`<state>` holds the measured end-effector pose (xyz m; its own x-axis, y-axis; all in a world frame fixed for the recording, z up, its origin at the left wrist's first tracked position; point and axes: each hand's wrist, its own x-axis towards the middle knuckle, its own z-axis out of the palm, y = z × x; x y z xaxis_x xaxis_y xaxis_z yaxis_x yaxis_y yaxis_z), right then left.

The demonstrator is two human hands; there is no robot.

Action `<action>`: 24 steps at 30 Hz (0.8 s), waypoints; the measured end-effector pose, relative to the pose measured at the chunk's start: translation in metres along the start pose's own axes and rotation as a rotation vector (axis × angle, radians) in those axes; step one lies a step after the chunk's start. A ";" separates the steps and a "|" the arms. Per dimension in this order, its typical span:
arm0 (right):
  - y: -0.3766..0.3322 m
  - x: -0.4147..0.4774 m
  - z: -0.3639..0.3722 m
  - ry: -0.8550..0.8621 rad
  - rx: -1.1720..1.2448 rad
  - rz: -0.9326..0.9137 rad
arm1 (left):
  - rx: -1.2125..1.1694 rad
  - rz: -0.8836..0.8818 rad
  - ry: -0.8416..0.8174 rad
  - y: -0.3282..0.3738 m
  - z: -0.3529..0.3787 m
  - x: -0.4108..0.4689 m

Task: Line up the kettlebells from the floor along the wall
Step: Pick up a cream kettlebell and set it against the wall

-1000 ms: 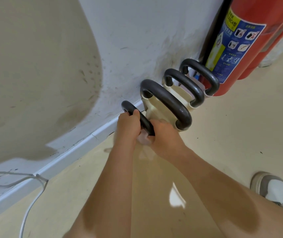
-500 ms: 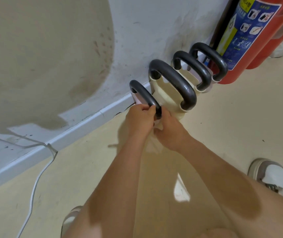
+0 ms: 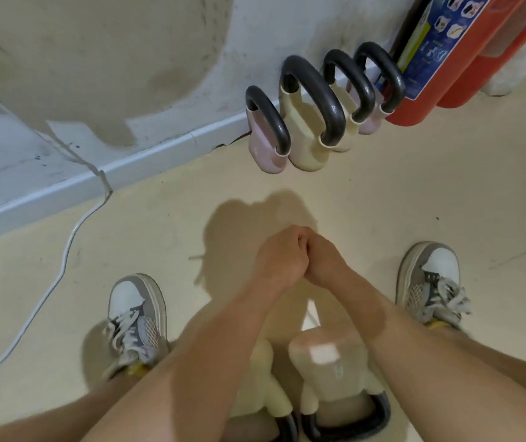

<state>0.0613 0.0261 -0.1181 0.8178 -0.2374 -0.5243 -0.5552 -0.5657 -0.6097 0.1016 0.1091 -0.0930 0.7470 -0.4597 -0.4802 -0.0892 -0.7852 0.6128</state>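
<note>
Four kettlebells lined along wall; two more on floor btwn feet. Left hand & right hand curled, empty. Next: grab one

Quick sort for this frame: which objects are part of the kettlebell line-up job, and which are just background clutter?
Job:
- four kettlebells in a row against the wall
- two cream kettlebells on the floor between the feet
- left hand and right hand, both empty, fists together

Just lying about:
- red fire extinguisher
- white cable
- sneakers
</note>
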 end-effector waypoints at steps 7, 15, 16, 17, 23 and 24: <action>0.062 -0.092 0.041 0.222 0.093 0.298 | -0.035 0.038 -0.095 -0.031 0.038 -0.105; 0.052 -0.156 0.101 -0.034 -0.218 -0.189 | 0.665 0.097 -0.643 -0.101 0.063 -0.193; 0.050 -0.162 0.113 -0.117 -0.258 -0.194 | 0.715 0.102 -0.656 -0.114 0.066 -0.199; 0.050 -0.168 0.126 -0.186 -0.295 -0.206 | 0.734 0.100 -0.659 -0.125 0.068 -0.203; 0.072 -0.200 0.166 -0.289 -0.383 -0.041 | 0.574 -0.035 -0.610 -0.152 0.099 -0.206; 0.082 -0.204 0.162 -0.273 -0.424 0.010 | 0.595 -0.055 -0.629 -0.150 0.105 -0.206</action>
<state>-0.1754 0.1561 -0.1574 0.7119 -0.0616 -0.6996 -0.4061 -0.8488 -0.3385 -0.1078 0.2782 -0.1520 0.2733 -0.4212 -0.8648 -0.5250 -0.8186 0.2328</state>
